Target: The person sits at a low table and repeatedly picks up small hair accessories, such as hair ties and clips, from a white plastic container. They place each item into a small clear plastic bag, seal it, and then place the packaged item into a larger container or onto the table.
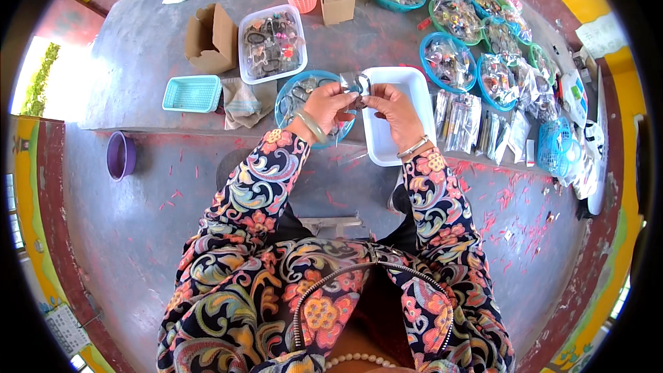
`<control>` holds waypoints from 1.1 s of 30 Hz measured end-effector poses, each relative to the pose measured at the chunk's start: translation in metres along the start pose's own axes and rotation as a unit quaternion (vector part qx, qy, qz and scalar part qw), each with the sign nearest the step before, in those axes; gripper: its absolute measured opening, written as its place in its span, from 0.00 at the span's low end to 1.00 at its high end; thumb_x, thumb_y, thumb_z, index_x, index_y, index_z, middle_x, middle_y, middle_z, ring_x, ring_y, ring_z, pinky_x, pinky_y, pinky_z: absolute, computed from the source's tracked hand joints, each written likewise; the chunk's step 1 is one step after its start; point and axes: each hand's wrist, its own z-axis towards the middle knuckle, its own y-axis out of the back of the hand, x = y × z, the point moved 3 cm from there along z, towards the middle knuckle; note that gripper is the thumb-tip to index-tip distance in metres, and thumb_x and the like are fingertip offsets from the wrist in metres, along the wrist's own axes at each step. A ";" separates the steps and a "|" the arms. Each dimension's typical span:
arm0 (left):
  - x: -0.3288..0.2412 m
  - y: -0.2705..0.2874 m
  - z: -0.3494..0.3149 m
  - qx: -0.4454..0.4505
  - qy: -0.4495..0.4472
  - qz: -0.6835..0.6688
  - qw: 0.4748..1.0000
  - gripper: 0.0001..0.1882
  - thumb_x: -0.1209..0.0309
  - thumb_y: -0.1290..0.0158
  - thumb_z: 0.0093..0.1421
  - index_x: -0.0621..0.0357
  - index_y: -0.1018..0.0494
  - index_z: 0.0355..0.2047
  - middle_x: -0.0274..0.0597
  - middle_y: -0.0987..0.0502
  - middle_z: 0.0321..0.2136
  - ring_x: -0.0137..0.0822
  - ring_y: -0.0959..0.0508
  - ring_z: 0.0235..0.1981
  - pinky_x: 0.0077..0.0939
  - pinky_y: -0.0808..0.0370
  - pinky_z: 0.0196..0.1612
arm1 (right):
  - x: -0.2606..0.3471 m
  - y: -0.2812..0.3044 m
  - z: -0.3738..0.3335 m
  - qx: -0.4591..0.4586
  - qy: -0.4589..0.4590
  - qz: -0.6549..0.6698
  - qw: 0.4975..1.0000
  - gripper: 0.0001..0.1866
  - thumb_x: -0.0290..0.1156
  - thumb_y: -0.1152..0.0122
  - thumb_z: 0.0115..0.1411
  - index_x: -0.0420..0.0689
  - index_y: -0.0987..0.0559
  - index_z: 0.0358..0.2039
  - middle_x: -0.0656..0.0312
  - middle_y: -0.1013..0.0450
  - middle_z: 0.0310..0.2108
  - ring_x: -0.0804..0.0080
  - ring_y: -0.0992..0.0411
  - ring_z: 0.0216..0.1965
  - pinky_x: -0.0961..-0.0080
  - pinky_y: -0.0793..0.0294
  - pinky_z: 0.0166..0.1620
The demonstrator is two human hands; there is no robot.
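Left hand (328, 108) and right hand (396, 112) pinched a small dark loop (364, 84) between fingertips, above the counter's (387, 41) near edge. Blue basin (282, 105) of bagged pieces beneath left hand; white tray (384, 149) beneath right. Turquoise basket (191, 94) stood farther left along that edge.

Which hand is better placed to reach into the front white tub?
Probably the right hand: it appears over the front white tub, while the left hand appears over the blue basket.
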 end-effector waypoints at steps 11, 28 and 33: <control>-0.006 0.001 -0.001 0.038 0.022 0.140 0.989 0.10 0.64 0.49 0.55 0.57 0.30 0.33 0.32 0.25 0.25 0.20 0.27 0.25 0.09 0.41 0.20 | 0.003 0.022 -0.002 0.005 -0.050 0.029 0.998 0.04 0.29 0.41 0.50 0.45 0.25 0.26 0.69 0.28 0.22 0.84 0.32 0.24 0.86 0.40 0.30; -0.008 0.007 0.004 -0.027 -0.003 0.022 0.999 0.06 0.72 0.48 0.54 0.61 0.29 0.31 0.39 0.23 0.27 0.26 0.24 0.26 0.09 0.38 0.19 | 0.002 0.012 -0.005 0.010 -0.071 0.054 0.996 0.11 0.28 0.39 0.49 0.41 0.24 0.34 0.67 0.27 0.25 0.82 0.32 0.26 0.86 0.37 0.29; -0.009 0.006 0.003 0.004 -0.002 0.011 1.000 0.07 0.74 0.47 0.53 0.62 0.29 0.32 0.40 0.24 0.28 0.27 0.24 0.26 0.10 0.36 0.19 | 0.002 0.014 -0.004 0.026 -0.061 0.056 0.996 0.08 0.28 0.40 0.49 0.40 0.22 0.31 0.67 0.27 0.24 0.83 0.33 0.24 0.87 0.37 0.29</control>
